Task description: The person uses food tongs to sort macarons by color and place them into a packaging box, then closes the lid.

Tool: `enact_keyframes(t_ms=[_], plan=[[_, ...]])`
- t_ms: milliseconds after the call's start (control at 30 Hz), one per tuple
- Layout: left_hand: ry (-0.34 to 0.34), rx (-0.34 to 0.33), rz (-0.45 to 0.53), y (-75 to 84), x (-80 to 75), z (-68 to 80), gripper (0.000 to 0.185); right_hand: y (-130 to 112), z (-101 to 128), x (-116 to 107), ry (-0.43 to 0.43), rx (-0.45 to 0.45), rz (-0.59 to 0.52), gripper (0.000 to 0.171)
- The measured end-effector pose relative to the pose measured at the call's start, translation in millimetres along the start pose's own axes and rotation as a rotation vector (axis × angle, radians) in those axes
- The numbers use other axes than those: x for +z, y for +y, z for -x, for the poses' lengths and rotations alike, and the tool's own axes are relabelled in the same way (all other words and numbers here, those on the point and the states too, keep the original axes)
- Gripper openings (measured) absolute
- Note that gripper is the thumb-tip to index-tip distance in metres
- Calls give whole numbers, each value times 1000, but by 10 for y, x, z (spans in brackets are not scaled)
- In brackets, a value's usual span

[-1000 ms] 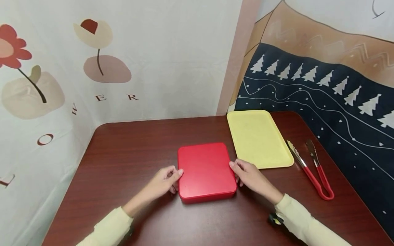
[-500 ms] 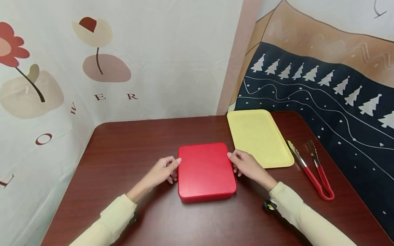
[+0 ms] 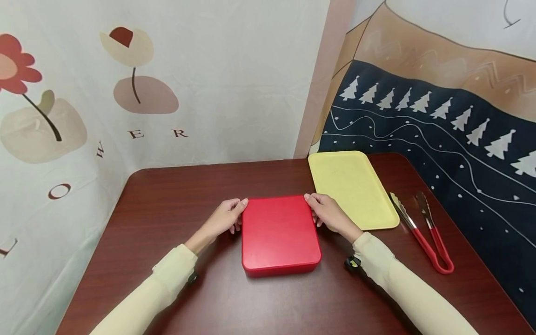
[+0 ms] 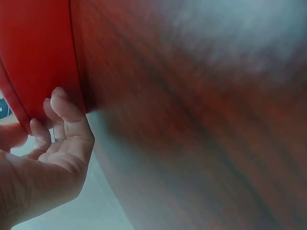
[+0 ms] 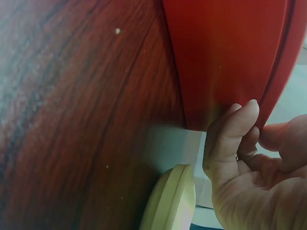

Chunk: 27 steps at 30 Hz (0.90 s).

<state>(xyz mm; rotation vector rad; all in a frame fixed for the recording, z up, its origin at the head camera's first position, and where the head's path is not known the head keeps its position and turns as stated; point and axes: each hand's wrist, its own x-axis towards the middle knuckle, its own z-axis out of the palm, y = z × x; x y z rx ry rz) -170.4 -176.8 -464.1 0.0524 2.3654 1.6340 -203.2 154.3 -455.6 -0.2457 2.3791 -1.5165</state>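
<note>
The red box (image 3: 279, 235) is lying flat on the table (image 3: 167, 204) — the left hand (image 3: 224, 218) and right hand (image 3: 328, 215) are gripping its far corners, curled fingers (image 4: 67, 115) pressing its side walls.

**Red, yellow and dark wood grain**

A plain, bright red box (image 3: 280, 235) is showing no pattern at all. The tray (image 3: 353, 188) is showing pale yellow. The tongs (image 3: 423, 230) are wearing red handles and silver tips. The tabletop (image 3: 176, 209) is showing dark reddish-brown with wood grain. Both sleeves (image 3: 155, 298) are showing cream. The left backdrop (image 3: 167, 79) is displaying red and beige flowers with brown letters on white; the right backdrop (image 3: 439, 116) is displaying white trees on navy beneath tan.
</note>
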Motion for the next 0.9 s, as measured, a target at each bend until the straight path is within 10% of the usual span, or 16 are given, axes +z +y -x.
enact_keyframes(t_ms=[433,633,900], plan=[[7,38,-9,53,40,32,41,10,24,-3,43,-21,82,40],[127,151,-339,120,10,173,34,28,182,-78,71,-63,214,30],[222,437,-734,358,-20,440,81,-106,469,-218,134,-232,492,33]])
